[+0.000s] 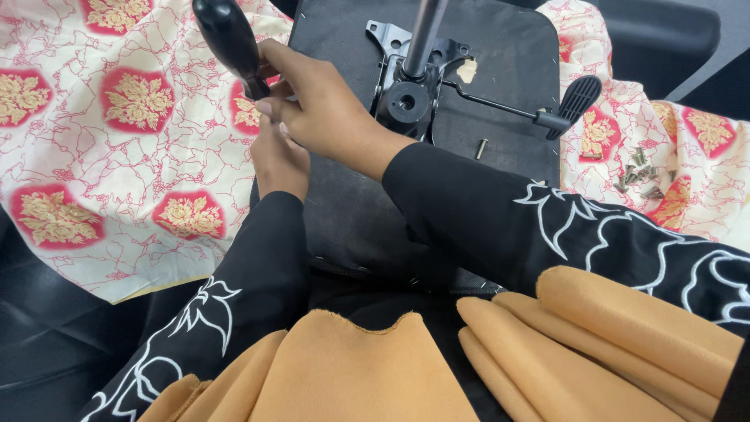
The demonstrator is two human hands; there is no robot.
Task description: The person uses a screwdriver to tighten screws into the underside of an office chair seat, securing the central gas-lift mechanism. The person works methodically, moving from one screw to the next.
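An upturned black chair seat (500, 47) lies on a patterned cloth, with its metal tilt mechanism (408, 86), a grey gas cylinder (426, 31) and a black lever paddle (576, 98) on top. My right hand (320, 105) grips a screwdriver by its black handle (226, 39), at the seat's left edge. My left hand (280, 160) sits just below it, fingers closed near the tool's tip, which is hidden. I cannot see what the left fingers hold.
One loose screw (481, 148) lies on the seat base. A small pile of several screws (641, 173) rests on the cream and red floral cloth (117, 141) at right. Folds of orange fabric (594, 328) hang in front of me.
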